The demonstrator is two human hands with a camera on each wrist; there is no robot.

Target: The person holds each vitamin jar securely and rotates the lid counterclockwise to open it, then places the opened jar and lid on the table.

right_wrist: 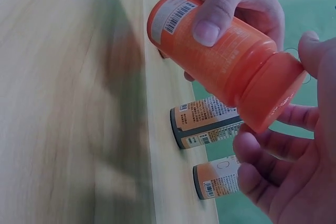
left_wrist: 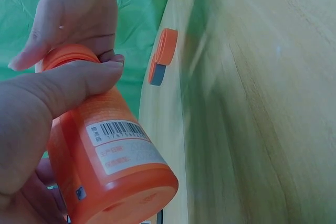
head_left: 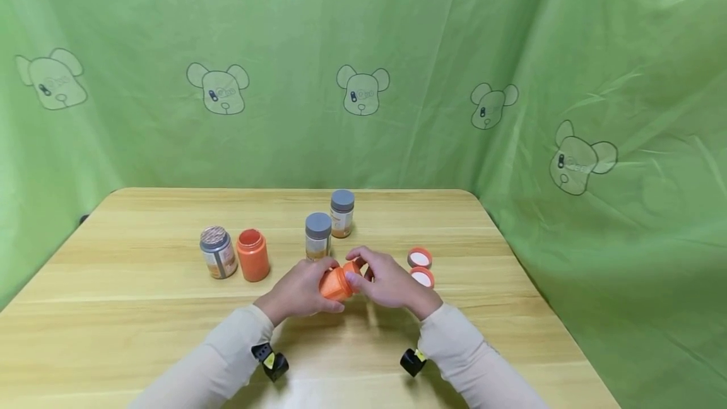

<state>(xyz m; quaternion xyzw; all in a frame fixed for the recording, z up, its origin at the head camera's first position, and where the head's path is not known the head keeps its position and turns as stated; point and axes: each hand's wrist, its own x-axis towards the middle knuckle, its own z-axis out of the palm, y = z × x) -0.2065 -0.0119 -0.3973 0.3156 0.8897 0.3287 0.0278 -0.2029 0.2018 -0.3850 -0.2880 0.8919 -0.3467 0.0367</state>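
My left hand (head_left: pixel 300 289) grips the body of an orange plastic bottle (right_wrist: pixel 215 51), its thumb laid along the side. The bottle is tilted, with its base toward the left and its capped end toward the right. A white label with a barcode (left_wrist: pixel 123 129) shows near its base. At the other end, my right hand (head_left: pixel 389 279) pinches the orange cap (right_wrist: pixel 275 90) between thumb and fingers. The cap sits on the bottle's neck; whether it is loose I cannot tell. Both hands are raised above the wooden table (head_left: pixel 341 365).
Behind the hands stand two grey-capped bottles (head_left: pixel 318 227) (head_left: pixel 342 212). Toward the left are an orange bottle without a cap (head_left: pixel 254 260) and a grey bottle with a wrinkled top (head_left: pixel 220 260). Two lids (head_left: pixel 420 250) (head_left: pixel 428 283) lie upturned on the right. Green curtains (head_left: pixel 295 144) hang beyond the table.
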